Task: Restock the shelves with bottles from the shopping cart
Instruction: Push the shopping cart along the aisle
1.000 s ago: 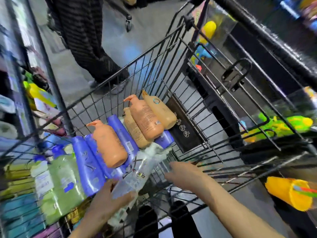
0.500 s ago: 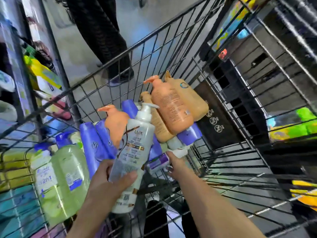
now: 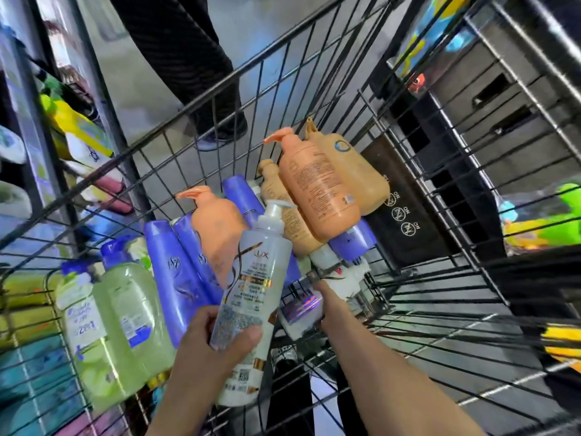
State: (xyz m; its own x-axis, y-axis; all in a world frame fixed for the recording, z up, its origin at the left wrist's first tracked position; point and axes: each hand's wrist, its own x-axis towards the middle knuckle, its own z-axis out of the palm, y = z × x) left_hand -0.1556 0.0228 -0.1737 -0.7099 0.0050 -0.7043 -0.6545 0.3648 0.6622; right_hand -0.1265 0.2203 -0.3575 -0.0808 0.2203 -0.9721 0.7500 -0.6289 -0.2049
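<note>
Gripping a white bottle (image 3: 248, 297) above the cart (image 3: 314, 51), left hand (image 3: 207, 350) is clenched round it; right hand (image 3: 327, 306) reaches a second, grip unclear. Many bottles remain inside; restocking looks barely begun.

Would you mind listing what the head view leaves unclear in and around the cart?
- Right hand: fingers hidden among the bottles, so its grip is unclear.
- Second white bottle: blurred, partly buried under the orange bottles.
- White pump bottle in the left hand: small print unreadable.
</note>
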